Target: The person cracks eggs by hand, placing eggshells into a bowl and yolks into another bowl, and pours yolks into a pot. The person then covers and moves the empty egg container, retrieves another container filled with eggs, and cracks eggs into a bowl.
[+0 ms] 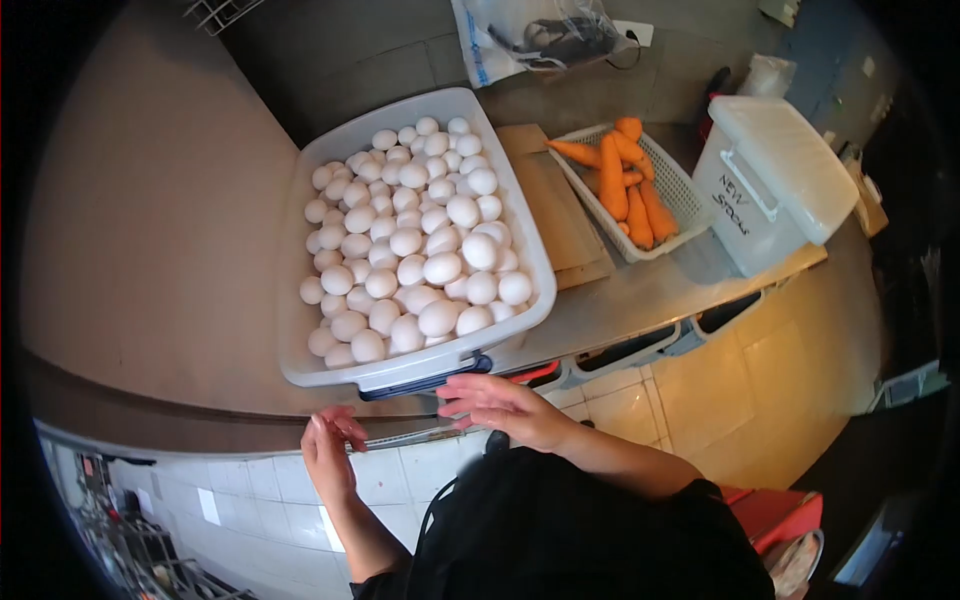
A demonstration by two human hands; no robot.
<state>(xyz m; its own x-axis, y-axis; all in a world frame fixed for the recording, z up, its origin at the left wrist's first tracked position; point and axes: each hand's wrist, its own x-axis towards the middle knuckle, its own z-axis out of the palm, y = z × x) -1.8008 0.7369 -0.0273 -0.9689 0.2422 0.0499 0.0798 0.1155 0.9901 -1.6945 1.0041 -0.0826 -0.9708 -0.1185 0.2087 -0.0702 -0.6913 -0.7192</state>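
Observation:
A large grey-white plastic tub full of white eggs sits on the metal counter in front of me. On its near side is a dark blue handle. My left hand is in the air just short of the tub's near left corner, fingers curved and apart, holding nothing. My right hand is by the blue handle, palm turned inward with the fingers stretched out; nothing is in it. Whether its fingertips touch the handle I cannot tell.
Right of the tub lie flattened cardboard and a white basket of carrots. Beyond stands a lidded white bin marked "NEW STOCKS". Open bins are under the counter edge. A plastic bag hangs on the wall.

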